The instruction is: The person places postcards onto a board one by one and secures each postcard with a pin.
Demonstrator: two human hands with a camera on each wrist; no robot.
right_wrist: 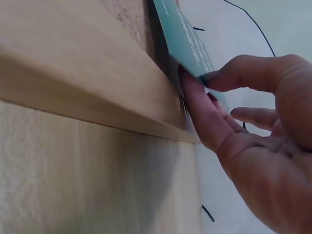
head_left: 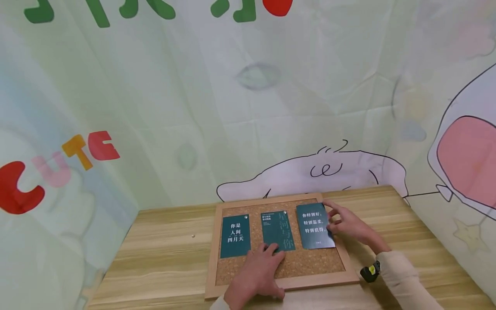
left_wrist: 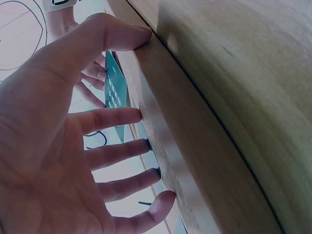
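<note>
A wood-framed cork board (head_left: 310, 266) lies on the table with three dark green cards on it. My right hand (head_left: 351, 226) pinches the right-hand card (head_left: 313, 240) at its right edge, thumb on the printed face and a finger beneath. In the right wrist view that card (right_wrist: 183, 36) stands tilted, its edge lifted off the frame. My left hand (head_left: 256, 272) rests on the board, fingertips at the bottom of the middle card (head_left: 277, 230). Its thumb (left_wrist: 124, 31) presses the frame's near edge, the fingers fairly straight. To the left lies another card (head_left: 234, 247).
Small round pins (head_left: 246, 217) show at the top right corners of the left and middle cards. A tiny pale piece (head_left: 193, 236) lies on the wooden table (head_left: 166, 267), left of the board. A printed cloth backdrop (head_left: 174, 94) hangs behind.
</note>
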